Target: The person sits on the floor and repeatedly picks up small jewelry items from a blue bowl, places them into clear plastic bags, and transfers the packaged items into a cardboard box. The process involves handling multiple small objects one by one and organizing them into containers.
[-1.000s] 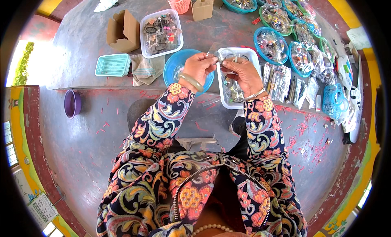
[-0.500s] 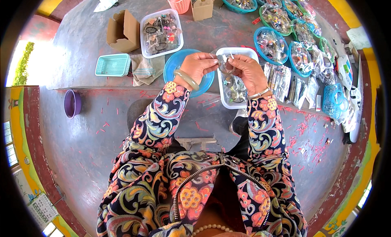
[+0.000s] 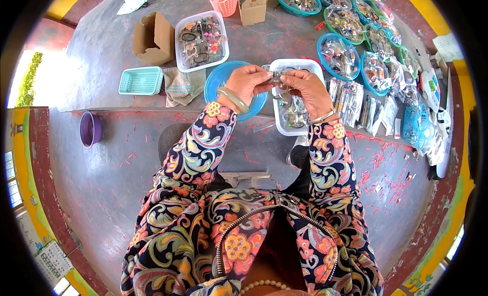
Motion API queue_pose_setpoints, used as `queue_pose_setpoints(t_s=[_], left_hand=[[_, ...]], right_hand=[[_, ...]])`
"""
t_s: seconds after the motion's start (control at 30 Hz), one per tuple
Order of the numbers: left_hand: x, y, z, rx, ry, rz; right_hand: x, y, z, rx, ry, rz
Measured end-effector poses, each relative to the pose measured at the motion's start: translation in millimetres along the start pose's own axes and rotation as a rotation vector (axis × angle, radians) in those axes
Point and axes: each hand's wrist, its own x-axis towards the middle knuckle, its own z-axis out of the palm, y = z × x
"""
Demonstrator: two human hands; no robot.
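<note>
Between my two hands is a small clear plastic bag (image 3: pixel 276 78) with something dark in it, too small to make out. My left hand (image 3: pixel 246 84) pinches its left side between thumb and fingers, above the edge of a round blue basin (image 3: pixel 215 83). The right side of the bag is pinched by my right hand (image 3: pixel 309 90), which is over a white tray (image 3: pixel 279 124). Bagged dark bands (image 3: pixel 294 116) lie in that tray, partly covered by my right hand.
A second white tray (image 3: pixel 179 62) of bagged trinkets stands farther off, beside an open cardboard box (image 3: pixel 161 37). Left lie a mint basket (image 3: pixel 141 81) and folded cloth (image 3: pixel 182 86). Several round baskets (image 3: pixel 338 57) of bagged goods and clear packets (image 3: pixel 351 101) fill the right.
The fingers of both hands have shifted slightly on the bag. My right fingertips have drawn closer to the left ones, and the bag now sits flatter between them.
</note>
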Motion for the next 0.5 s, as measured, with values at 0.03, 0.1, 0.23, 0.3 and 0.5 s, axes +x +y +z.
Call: queue_pose_setpoints(t_s=[0.03, 0.1, 0.23, 0.3, 0.5], left_hand=[[-0.6, 0.2, 0.2, 0.016, -0.005, 0.002], [-0.9, -0.2, 0.8, 0.062, -0.009, 0.008], [-4.1, 0.9, 6.8, 0.159, 0.043, 0.023], [-5.1, 1.7, 7.4, 0.175, 0.065, 0.026], [-2.2, -1.3, 6.4, 0.084, 0.043, 0.05]], right_hand=[[0.2, 0.1, 0.1, 0.004, -0.005, 0.003], [0.4, 0.4, -0.5, 0.009, -0.01, 0.009], [1.4, 2.2, -0.1, 0.049, 0.02, -0.009], [-0.8, 0.2, 3.1, 0.06, 0.061, -0.015], [1.4, 5.9, 3.5, 0.14, 0.094, -0.046]])
